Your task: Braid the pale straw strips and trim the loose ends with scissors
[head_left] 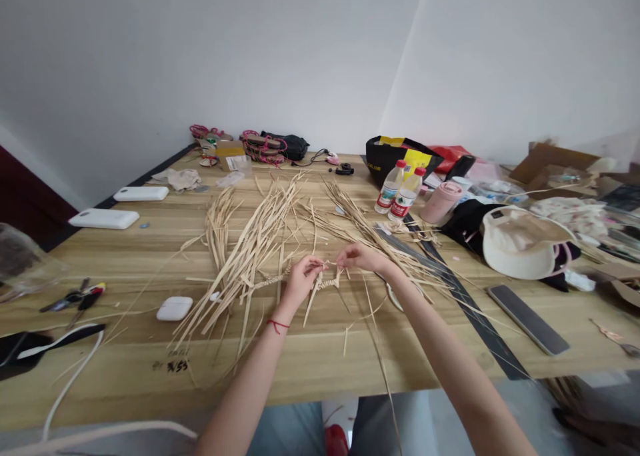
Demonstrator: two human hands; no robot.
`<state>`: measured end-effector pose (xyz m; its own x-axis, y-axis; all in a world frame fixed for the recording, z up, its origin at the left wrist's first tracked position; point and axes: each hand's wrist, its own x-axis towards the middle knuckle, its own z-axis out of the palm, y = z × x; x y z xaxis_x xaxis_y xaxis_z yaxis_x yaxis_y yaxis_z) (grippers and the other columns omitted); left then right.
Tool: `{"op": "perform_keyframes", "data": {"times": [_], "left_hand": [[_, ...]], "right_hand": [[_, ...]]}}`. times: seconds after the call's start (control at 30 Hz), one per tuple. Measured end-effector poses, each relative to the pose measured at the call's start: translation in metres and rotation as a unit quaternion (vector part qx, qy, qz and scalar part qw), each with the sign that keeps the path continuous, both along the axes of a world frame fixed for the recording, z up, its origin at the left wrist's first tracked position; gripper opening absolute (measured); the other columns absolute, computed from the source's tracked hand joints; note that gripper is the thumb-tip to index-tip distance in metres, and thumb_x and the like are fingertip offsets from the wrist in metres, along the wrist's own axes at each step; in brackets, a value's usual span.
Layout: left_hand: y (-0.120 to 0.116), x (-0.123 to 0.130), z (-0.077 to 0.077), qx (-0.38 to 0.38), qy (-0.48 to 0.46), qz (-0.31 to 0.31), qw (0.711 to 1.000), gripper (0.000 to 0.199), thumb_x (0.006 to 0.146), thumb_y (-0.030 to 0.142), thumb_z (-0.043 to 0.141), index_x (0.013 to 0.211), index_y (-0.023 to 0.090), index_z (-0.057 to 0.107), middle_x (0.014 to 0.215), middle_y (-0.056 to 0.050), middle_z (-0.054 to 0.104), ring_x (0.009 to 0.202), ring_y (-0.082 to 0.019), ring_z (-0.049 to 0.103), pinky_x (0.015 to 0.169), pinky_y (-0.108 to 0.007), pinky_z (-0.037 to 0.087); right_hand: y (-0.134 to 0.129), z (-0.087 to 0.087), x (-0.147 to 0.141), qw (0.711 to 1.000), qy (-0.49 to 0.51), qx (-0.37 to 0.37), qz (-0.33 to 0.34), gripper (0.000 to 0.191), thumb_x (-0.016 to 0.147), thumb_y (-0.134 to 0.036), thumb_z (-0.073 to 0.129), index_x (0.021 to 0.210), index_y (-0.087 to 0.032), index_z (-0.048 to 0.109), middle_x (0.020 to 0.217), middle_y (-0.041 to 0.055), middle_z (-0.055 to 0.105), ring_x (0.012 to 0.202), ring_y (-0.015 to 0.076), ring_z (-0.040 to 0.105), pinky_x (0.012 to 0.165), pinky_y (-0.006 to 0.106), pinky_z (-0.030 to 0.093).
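Observation:
A braided strip of pale straw (270,282) lies across the middle of the table, its right end (329,284) just below my hands. My left hand (304,276), with a red string at the wrist, is closed in a pinch on the straw work. Close beside it, my right hand (359,259) pinches a thin straw strand between thumb and fingers. One long strand (379,349) hangs from near my right hand over the table's front edge. Loose straw strips (265,226) fan out behind and left of my hands.
More straw (360,216) spreads to the back right. Two water bottles (405,193), a pink cup (442,201), a cap (525,239) and a phone (528,319) are on the right. A white earbud case (175,309) and white power banks (103,219) lie on the left.

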<state>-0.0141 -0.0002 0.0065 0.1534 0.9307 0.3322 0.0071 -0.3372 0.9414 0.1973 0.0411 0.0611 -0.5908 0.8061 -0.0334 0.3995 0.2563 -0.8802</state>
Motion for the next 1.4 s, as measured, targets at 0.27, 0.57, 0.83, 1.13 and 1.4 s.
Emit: {"op": "perform_keyframes", "data": {"times": [0.27,0.57,0.83,1.13,1.4], "left_hand": [[0.002,0.0,-0.001,-0.012,-0.005,-0.005,1.0,0.008,0.075,0.022,0.062,0.081,0.017,0.06,0.085,-0.003,0.066,0.082,-0.016,0.065,0.078,-0.031,0.052],[0.001,-0.002,0.001,-0.076,-0.06,-0.043,0.994,0.014,0.073,0.025,0.065,0.081,0.016,0.058,0.08,-0.002,0.065,0.08,-0.017,0.067,0.078,-0.031,0.052],[0.0,-0.008,0.005,-0.097,-0.037,-0.099,0.99,0.017,0.074,0.028,0.065,0.084,0.016,0.058,0.081,-0.003,0.067,0.08,-0.018,0.067,0.073,-0.029,0.052],[-0.003,-0.007,0.011,-0.114,-0.007,-0.138,0.984,0.018,0.077,0.029,0.063,0.088,0.016,0.057,0.084,-0.005,0.068,0.083,-0.018,0.066,0.07,-0.028,0.05],[-0.001,-0.005,0.012,-0.127,-0.008,-0.166,0.978,0.019,0.076,0.03,0.065,0.087,0.017,0.057,0.083,-0.005,0.067,0.082,-0.018,0.066,0.068,-0.026,0.049]], "right_hand": [[-0.012,-0.013,-0.017,0.978,0.149,-0.143,0.017,0.042,0.074,-0.045,0.067,0.104,-0.016,0.062,0.085,0.0032,0.067,0.069,0.0123,0.06,0.062,0.024,0.047],[-0.008,-0.022,-0.019,0.978,0.15,-0.145,-0.015,0.036,0.069,-0.043,0.071,0.092,-0.016,0.066,0.077,0.0006,0.064,0.06,0.0097,0.052,0.054,0.022,0.044],[-0.003,-0.025,-0.015,0.981,0.146,-0.128,0.0,0.034,0.066,-0.043,0.073,0.085,-0.014,0.069,0.076,0.0025,0.066,0.063,0.0108,0.056,0.054,0.021,0.043],[-0.001,-0.03,-0.013,0.979,0.154,-0.132,0.017,0.031,0.067,-0.041,0.073,0.078,-0.013,0.07,0.067,0.0006,0.063,0.055,0.0086,0.048,0.051,0.021,0.034],[0.011,-0.025,-0.007,0.985,0.087,-0.129,0.076,0.03,0.067,-0.039,0.073,0.08,-0.013,0.071,0.066,-0.0005,0.063,0.056,0.0085,0.046,0.054,0.021,0.034]]}}
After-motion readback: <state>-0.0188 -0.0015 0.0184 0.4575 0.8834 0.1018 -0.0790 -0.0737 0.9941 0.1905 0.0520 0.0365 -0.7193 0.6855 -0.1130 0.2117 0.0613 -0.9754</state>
